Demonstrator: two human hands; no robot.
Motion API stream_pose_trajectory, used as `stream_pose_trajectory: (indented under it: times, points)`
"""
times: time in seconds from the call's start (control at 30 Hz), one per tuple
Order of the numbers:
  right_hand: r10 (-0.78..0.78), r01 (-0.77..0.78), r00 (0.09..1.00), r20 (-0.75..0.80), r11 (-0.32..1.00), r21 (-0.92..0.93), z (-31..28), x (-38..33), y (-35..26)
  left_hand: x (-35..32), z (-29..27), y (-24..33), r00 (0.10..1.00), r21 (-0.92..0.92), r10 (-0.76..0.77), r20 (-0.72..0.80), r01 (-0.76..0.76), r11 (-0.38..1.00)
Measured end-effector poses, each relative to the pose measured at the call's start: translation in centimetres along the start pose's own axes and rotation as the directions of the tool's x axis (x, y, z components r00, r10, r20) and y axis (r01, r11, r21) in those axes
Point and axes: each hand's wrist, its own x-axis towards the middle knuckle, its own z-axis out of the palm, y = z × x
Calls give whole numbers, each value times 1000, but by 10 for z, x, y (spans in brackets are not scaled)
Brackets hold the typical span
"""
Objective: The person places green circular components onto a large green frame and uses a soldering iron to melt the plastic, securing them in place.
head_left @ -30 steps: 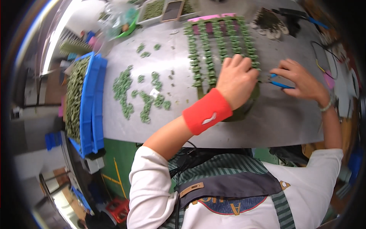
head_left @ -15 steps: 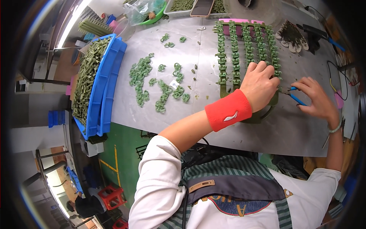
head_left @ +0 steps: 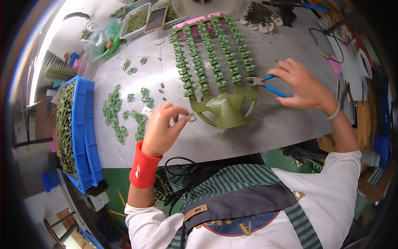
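My right hand [head_left: 304, 85] holds a pair of pliers [head_left: 270, 84] with blue handles, the jaws parted beside the lower right prong of an olive-green plastic frame [head_left: 226, 108]. The frame lies on the metal table, its several long prongs lined with small green plastic clips [head_left: 212, 54]. Left of the frame, my left hand [head_left: 161, 124] has thumb and forefinger pinched together, somewhat blurred. A small green ring-shaped piece [head_left: 192, 117] shows at those fingertips. Loose green ring-shaped pieces [head_left: 112, 112] lie in clusters farther left, with a small white label [head_left: 146, 111] among them.
A blue crate [head_left: 86, 137] heaped with olive pieces stands at the left table edge. At the back are a phone [head_left: 156, 19] on tubs of olive pieces, a green basin with a plastic bag [head_left: 99, 39], and dirty gloves [head_left: 261, 17]. A cable [head_left: 327, 41] lies far right.
My left hand has left the clip-lined prongs and moved left, near the loose rings. My right hand still holds the pliers beside the frame. The whole view has swung, shifting the table leftward.
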Motion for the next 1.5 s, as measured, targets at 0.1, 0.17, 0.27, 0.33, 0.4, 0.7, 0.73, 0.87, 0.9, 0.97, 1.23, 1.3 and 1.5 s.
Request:
stream_pose_trajectory:
  times: [0.1,0.17,0.27,0.33,0.4,0.7,0.73,0.87,0.9,0.97,1.23,1.3,1.5]
  points:
    - [-11,11,1000,-27,1000,26,4,0,-2,-10,14,-11,969,34,-172,178,168,985]
    - [-10,10,1000,-13,1000,7,4,0,-3,-11,24,-15,972,58,-148,183,139,989]
    - [-4,4,1000,-17,1000,-3,7,3,-4,-13,26,-18,971,74,-160,178,149,986]
    - [-4,4,1000,-29,1000,-1,9,4,-3,-15,26,-20,970,59,-162,179,154,986]
    - [-10,11,999,-39,1000,5,10,6,-2,-17,25,-21,969,47,-173,178,167,985]
    - [-22,23,1000,-22,999,37,9,6,0,-19,10,-16,961,-201,-262,88,274,940]
    - [-16,17,1000,-21,999,35,9,7,-1,-20,9,-20,946,-233,-294,140,320,918]
    - [-8,9,999,-35,999,41,9,7,-6,-23,10,-24,942,-349,-278,189,329,877]
    - [-21,23,999,-36,999,47,7,6,-7,-21,12,-24,928,-410,-296,226,366,835]
    - [35,-36,999,9,997,68,5,6,-9,-21,12,-27,922,-482,-284,263,381,789]
    - [126,-128,992,27,983,128,-10,-22,-4,-28,5,-42,815,-802,-408,412,537,262]
    - [199,-208,977,72,968,144,-8,-39,4,-30,6,-46,822,-847,-379,425,509,154]
    - [245,-248,969,38,962,112,25,-79,28,-30,5,-49,806,-849,-429,408,508,145]
